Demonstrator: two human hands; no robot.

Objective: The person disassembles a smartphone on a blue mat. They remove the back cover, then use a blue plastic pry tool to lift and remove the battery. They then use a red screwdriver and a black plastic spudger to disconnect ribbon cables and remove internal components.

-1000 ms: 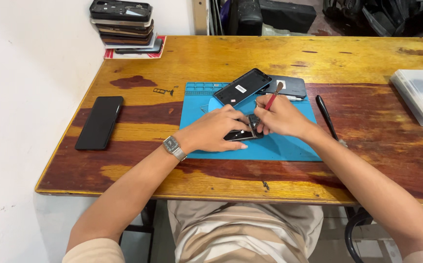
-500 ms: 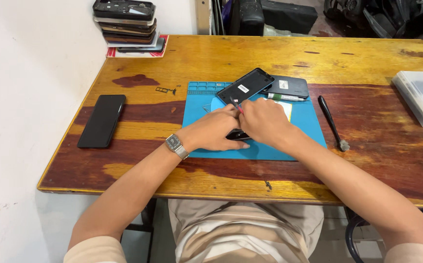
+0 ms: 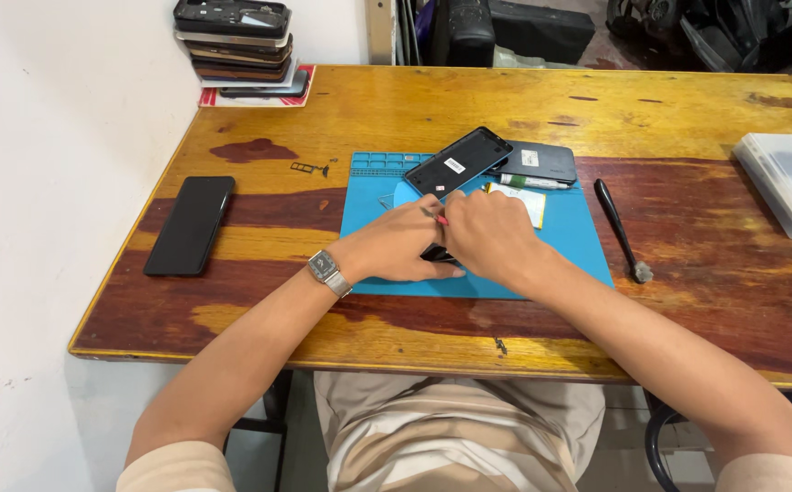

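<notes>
both hands, left hand and right hand, clasp one small dark part on a smooth blue mat. one glossy black phone lies on the worn wooden table.

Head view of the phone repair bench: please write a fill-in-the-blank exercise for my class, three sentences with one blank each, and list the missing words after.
1. Both hands, the left hand and the right hand, meet over a mat coloured ____.
2. On the left wrist sits a ____.
3. The black phone lying alone on the wooden table is on the person's ____ side.

Missing words: blue; watch; left
</notes>
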